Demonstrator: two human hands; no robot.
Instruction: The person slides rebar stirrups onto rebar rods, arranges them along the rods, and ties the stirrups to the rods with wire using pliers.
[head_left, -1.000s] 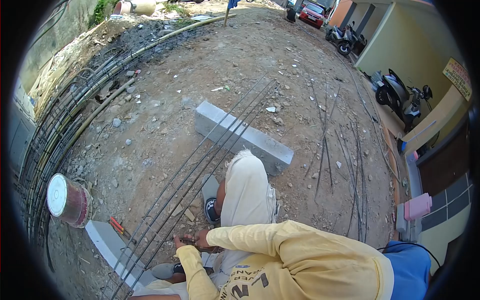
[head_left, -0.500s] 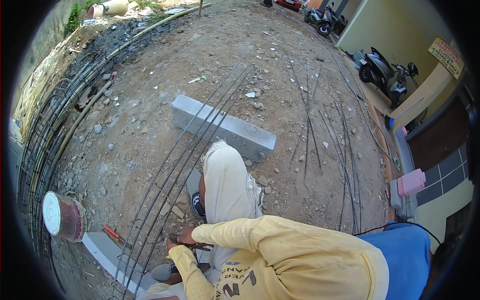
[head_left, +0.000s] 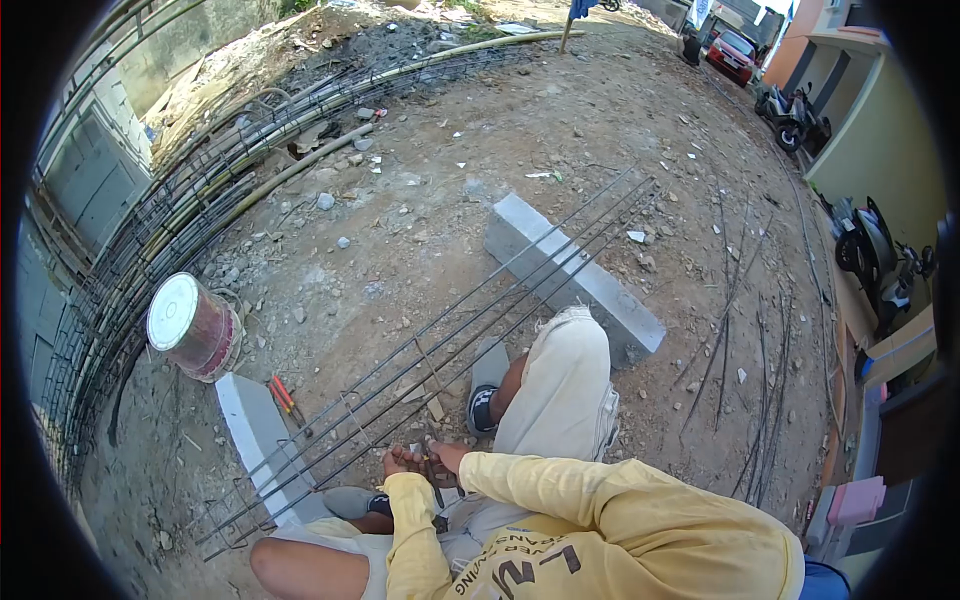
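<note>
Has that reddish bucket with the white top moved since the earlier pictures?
No: the bucket sits just off the same end of the nearer concrete block as before; the whole view has shifted instead.

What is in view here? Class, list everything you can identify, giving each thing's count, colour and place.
Long rods: about four, dark, lying across two blocks
Concrete blocks: two, grey, under the rods
Dark tool: one, at the hands, type unclear
Red-handled tool: one, beside the nearer block
Bucket: one, dark red, white top, left
Rod bundle: many, dark, far left
Loose rods: several, dark, ground at right
Motorbikes: two, dark and silvery, right
Car: one, red, upper right
Pink container: one, lower right
Blue cloth: one, top edge
Legs: two, off-white trousers, bottom centre
Left hand: one, yellow sleeve, near the rods
Right hand: one, yellow sleeve, beside the left
</note>
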